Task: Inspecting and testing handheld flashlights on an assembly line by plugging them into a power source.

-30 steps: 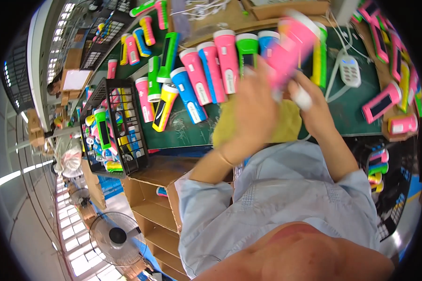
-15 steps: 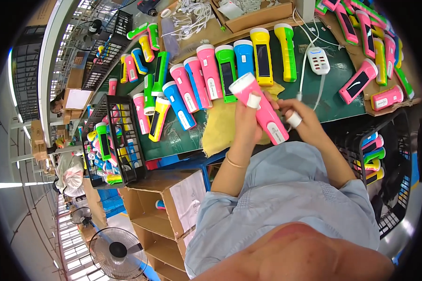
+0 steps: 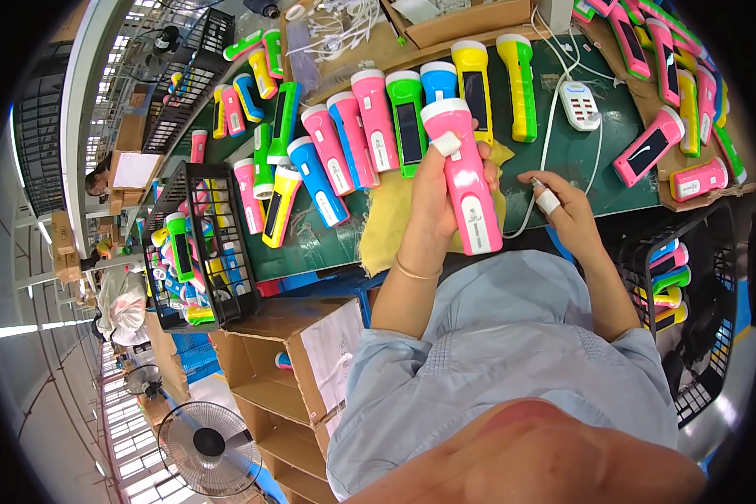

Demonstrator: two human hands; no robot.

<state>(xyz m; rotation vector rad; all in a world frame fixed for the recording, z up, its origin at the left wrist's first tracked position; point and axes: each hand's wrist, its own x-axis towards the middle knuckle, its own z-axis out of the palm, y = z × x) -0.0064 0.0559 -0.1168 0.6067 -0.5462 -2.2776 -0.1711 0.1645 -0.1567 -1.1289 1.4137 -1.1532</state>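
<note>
My left hand is wrapped round a pink flashlight with a white head, held above a yellow cloth. The flashlight's white switch panel faces up and its head points away from me. To its right, apart from it, my right hand pinches what looks like the small metal-tipped plug of a white charging cable. White wraps cover a finger on each hand. Behind stand several pink, blue, green and yellow flashlights in a row, among them a green one and a yellow-green one.
A white multi-port charger with cables lies on the green table. More flashlights are piled at the right on cardboard. Black crates flank the table. A cardboard shelf box and a fan stand at the lower left.
The pink flashlight has turned more upright, its switch panel facing up. My right hand has moved away from it, to the right, with the plug now showing at its fingertips.
</note>
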